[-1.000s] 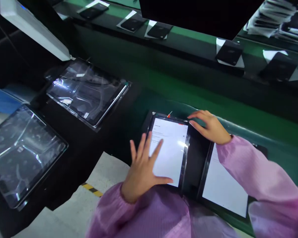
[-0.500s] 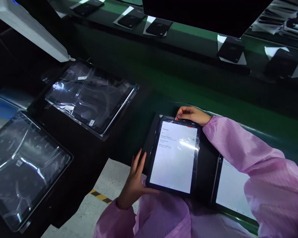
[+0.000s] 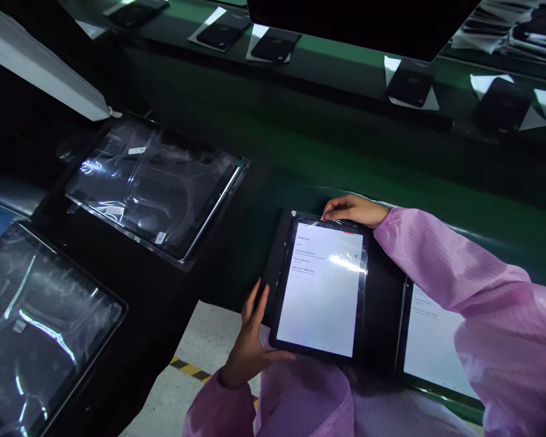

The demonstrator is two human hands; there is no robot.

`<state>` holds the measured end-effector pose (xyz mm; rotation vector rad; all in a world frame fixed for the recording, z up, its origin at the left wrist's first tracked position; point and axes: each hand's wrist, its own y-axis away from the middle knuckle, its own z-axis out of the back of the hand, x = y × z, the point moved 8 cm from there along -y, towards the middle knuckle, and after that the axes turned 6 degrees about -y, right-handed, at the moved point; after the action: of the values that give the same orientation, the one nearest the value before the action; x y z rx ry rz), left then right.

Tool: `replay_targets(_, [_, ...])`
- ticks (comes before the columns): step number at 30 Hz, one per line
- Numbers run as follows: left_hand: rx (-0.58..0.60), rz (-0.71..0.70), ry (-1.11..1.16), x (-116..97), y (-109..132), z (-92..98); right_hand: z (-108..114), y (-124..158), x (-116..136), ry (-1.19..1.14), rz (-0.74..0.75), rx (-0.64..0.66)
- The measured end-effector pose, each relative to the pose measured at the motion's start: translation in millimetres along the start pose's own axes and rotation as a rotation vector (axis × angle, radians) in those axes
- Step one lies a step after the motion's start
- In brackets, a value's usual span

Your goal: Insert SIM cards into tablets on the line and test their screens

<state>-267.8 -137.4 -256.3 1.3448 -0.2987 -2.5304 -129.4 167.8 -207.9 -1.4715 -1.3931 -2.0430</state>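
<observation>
A tablet [image 3: 318, 297] with a lit settings page headed "Internet" lies tilted in front of me. Clear film [image 3: 363, 267] extends past its right edge and bunches along the top. At the lower left corner my left hand [image 3: 250, 346] holds the tablet, thumb along the bottom edge and fingers by the left side. My right hand [image 3: 348, 209] is at the top edge, thumb and fingertips pinched on a small orange tab [image 3: 323, 217]. A second lit tablet [image 3: 432, 340] rests to the right, partly hidden by my pink right sleeve.
Two dark tablets under wrinkled clear film, one [image 3: 150, 188] farther back and one [image 3: 40, 328] nearer, lie on the left. Several dark devices on white papers [image 3: 409, 84] line the back ledge below a black panel [image 3: 364, 27]. A pale arm-like fixture [image 3: 45, 60] reaches in from upper left.
The view has shifted slightly, so the left tablets and back ledge sit farther left. Both hands keep their places on the tablet; the film near the pinched tab looks slightly more raised.
</observation>
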Motion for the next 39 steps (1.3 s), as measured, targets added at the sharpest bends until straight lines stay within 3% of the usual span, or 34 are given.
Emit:
replay_targets(8, [-0.019,-0.01,-0.019,-4,0,0.9,-6,-1,-2,-0.077,0.071,-0.039])
replay_targets(19, [0.011,0.032,-0.013,3,-1,2.5,-2,2,-4,-0.11,0.044,-0.071])
replay_targets(22, [0.029,0.067,-0.045,1,-3,2.3,2,-7,-5,-0.141,0.061,-0.154])
replay_targets(25, [0.013,0.106,-0.095,-1,-4,3.5,34,-4,10,-0.169,0.121,-0.353])
replay_targets(28, [-0.02,0.152,-0.137,0,-5,5.7,94,53,32,-0.188,0.231,-0.635])
replay_targets(30, [-0.034,0.153,-0.17,1,-6,6.6,133,130,30,-0.164,0.312,-0.837])
replay_targets(32, [-0.06,0.146,-0.207,3,-6,8.7,157,226,4,-0.012,0.367,-1.076])
replay_targets(34, [-0.096,0.139,-0.234,5,-7,12.3,160,318,-54,0.177,0.265,-1.356])
replay_targets(36, [-0.099,0.132,-0.251,5,-10,14.8,150,375,-128,0.396,-0.026,-1.457])
replay_targets(39, [-0.075,0.126,-0.268,0,-14,19.3,131,405,-218,0.494,-0.167,-1.433])
